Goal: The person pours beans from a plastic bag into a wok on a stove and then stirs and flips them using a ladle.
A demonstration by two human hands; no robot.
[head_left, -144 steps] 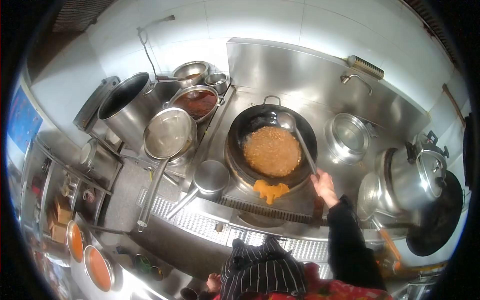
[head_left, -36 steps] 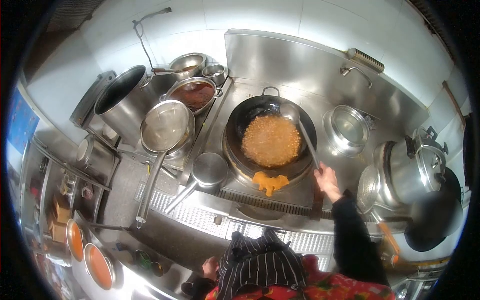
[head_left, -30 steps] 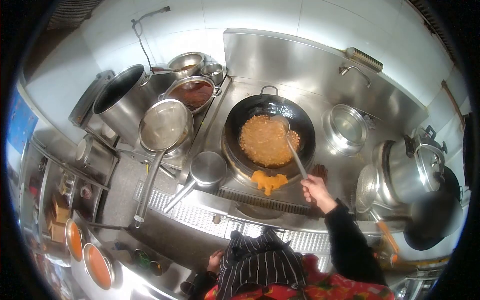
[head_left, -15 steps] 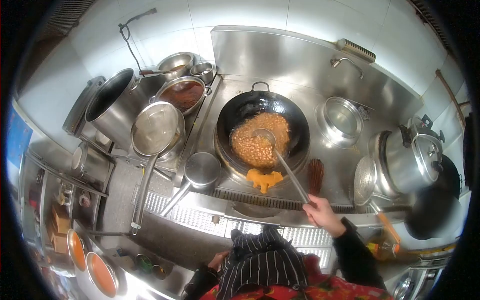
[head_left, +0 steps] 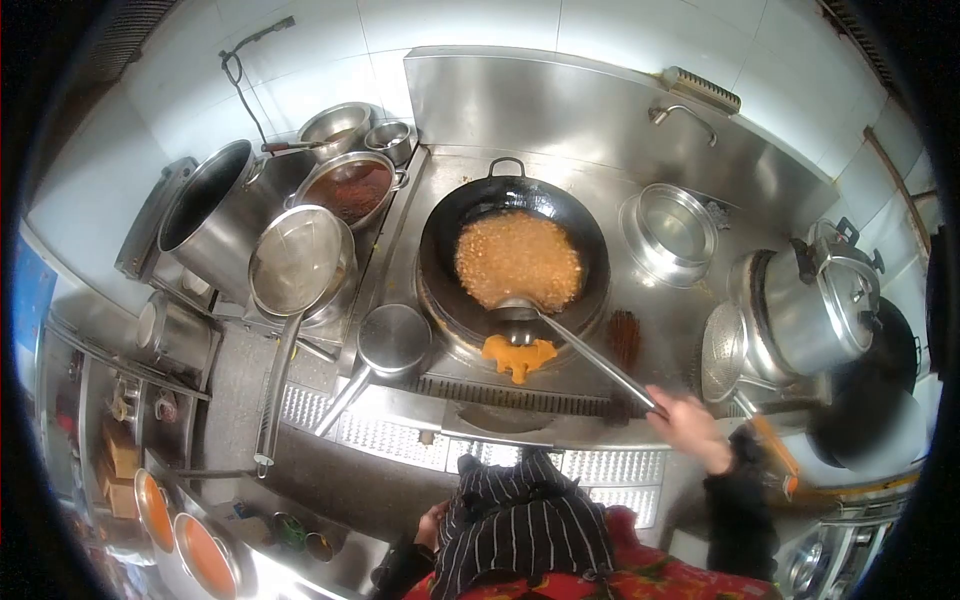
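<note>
My right hand (head_left: 690, 428) is closed round the handle end of a long metal ladle (head_left: 600, 358). The ladle's bowl rests at the near side of a black wok (head_left: 440, 230), at the edge of a bubbling brown mass of small pieces (head_left: 520, 260). An orange cloth (head_left: 518, 356) lies on the wok's near rim. Low in the view, my left hand (head_left: 431, 524) is beside the striped apron (head_left: 520, 510), partly hidden by it; what it holds, if anything, cannot be made out.
A strainer (head_left: 296, 262), a saucepan (head_left: 394, 340) and a tall pot (head_left: 215, 215) stand left of the wok. On the right are a metal basin (head_left: 676, 232), a bamboo brush (head_left: 624, 340), a perforated skimmer (head_left: 721, 350) and a pressure cooker (head_left: 825, 310).
The ladle's bowl has moved from the middle of the food to the wok's near side. My right hand has shifted right and slightly down. The whole view has shifted a little.
</note>
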